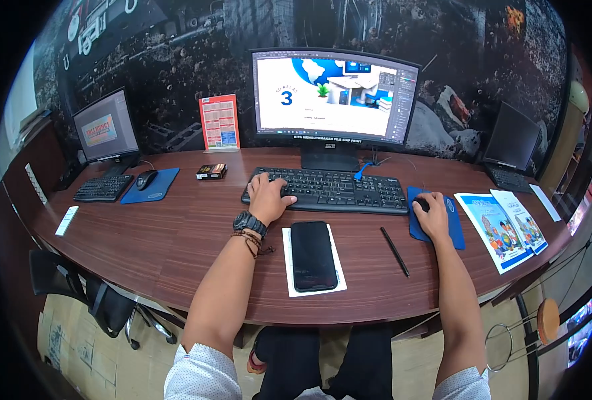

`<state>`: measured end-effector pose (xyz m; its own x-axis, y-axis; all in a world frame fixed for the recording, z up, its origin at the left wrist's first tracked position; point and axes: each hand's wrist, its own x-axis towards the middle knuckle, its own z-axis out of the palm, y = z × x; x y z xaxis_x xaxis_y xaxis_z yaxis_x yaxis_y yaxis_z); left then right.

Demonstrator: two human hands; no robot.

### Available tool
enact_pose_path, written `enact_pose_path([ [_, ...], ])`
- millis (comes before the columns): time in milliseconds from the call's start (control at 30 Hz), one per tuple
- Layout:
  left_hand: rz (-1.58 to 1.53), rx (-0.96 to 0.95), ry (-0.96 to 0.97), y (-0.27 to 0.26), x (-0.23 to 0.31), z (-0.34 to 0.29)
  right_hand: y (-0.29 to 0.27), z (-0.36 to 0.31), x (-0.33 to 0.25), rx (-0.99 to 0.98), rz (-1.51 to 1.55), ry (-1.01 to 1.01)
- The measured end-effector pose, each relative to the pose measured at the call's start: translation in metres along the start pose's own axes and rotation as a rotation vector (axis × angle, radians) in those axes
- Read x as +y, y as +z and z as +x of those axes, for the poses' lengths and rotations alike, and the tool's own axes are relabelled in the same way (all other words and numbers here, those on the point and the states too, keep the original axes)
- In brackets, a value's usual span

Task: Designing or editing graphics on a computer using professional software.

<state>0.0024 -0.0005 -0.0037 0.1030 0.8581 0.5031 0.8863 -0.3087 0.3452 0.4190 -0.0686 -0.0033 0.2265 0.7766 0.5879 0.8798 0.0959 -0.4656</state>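
Note:
My left hand [268,199] rests on the left end of a black keyboard [336,189], fingers spread over the keys and nothing held. Over a dark computer mouse [422,203] my right hand [433,215] is curled, mostly covering it on a blue mouse pad [454,225]. Behind the keyboard stands a lit monitor [332,100] showing a design page with blue shapes and a desk picture. A black phone [313,257] lies on a white paper pad [341,280] between my forearms. To its right, a black pen [395,252] lies on the wooden desk [196,247].
Printed booklets [492,230] lie right of the mouse pad. Farther left are a small box [212,172], a red calendar [220,123], and a second monitor [106,127] with its own keyboard [104,188] and mouse [146,179]. A dark monitor [511,137] stands far right. A black chair [102,300] sits lower left.

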Motion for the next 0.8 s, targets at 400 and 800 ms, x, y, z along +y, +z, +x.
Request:
enact_pose_path([
  [400,-0.029,-0.031,0.061,-0.006,0.000,0.000,0.002,-0.001,0.005,0.016,0.020,0.030],
  [800,-0.029,-0.052,0.036,-0.006,0.001,0.000,0.000,0.000,0.006,0.019,0.012,0.056],
])
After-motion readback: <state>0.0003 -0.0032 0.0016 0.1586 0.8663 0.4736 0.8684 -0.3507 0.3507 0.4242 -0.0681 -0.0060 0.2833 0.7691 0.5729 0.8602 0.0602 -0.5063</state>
